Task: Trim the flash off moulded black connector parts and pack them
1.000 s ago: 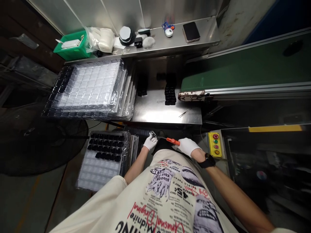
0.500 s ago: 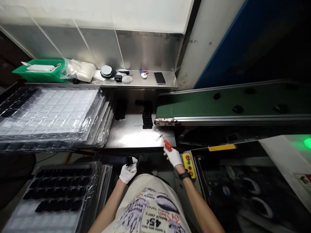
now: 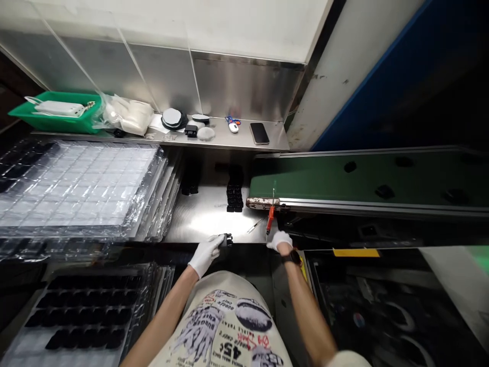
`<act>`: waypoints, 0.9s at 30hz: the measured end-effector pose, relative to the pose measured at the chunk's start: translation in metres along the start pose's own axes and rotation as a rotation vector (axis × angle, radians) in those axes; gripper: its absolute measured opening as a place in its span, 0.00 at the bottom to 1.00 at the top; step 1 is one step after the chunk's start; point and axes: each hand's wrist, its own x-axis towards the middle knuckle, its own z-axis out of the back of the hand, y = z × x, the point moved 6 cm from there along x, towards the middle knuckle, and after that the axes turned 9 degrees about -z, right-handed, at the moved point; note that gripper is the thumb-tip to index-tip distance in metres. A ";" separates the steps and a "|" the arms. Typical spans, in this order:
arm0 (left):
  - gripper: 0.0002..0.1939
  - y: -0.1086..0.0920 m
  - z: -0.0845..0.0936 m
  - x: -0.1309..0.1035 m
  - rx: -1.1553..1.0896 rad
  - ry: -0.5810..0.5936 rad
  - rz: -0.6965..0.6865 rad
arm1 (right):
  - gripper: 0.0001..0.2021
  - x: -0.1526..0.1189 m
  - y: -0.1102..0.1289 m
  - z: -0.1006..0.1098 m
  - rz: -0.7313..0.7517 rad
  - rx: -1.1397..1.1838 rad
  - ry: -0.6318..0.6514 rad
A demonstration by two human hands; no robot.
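Observation:
My left hand (image 3: pixel 207 254), in a white glove, pinches a small black plastic part (image 3: pixel 226 239) over the front edge of the steel table. Near the table's right corner is my right hand (image 3: pixel 280 241), also gloved, its fingers bunched and partly turned from view. A slim red tool (image 3: pixel 270 219) with a thin, pale tip stands out just beyond those fingers; whether they still touch its lower end is unclear. Metal tweezers (image 3: pixel 254 226) lie between the hands. Behind them, black parts (image 3: pixel 234 198) are lined up in a double row, and more dark parts (image 3: pixel 190 189) sit further left.
A green conveyor belt (image 3: pixel 305 176) carrying scattered black parts runs off right. Stacked clear trays (image 3: pixel 95 188) fill the left side; a lower tray (image 3: pixel 30 336) holds rows of black parts. On the back shelf are a green bin (image 3: pixel 57 122) and a phone (image 3: pixel 260 133).
My left hand has risen with the black part to the table edge. The red tool, earlier in my right hand, now reaches further forward, and that hand has shifted slightly right.

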 end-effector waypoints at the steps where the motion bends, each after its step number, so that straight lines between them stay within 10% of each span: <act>1: 0.16 -0.012 -0.002 0.006 0.080 -0.027 -0.046 | 0.18 -0.015 0.003 -0.005 0.006 -0.008 0.003; 7: 0.12 -0.065 -0.057 0.024 0.467 -0.001 -0.254 | 0.39 -0.097 0.091 -0.006 0.442 0.029 -0.281; 12: 0.06 -0.112 -0.091 -0.003 0.599 0.200 -0.352 | 0.18 -0.123 0.125 0.030 0.548 0.153 -0.474; 19: 0.16 -0.198 -0.063 -0.044 0.414 0.391 -0.287 | 0.18 -0.198 0.130 0.090 0.604 0.540 -0.558; 27: 0.08 -0.214 -0.039 -0.049 0.449 0.375 -0.144 | 0.25 -0.209 0.159 0.091 0.687 0.531 -0.383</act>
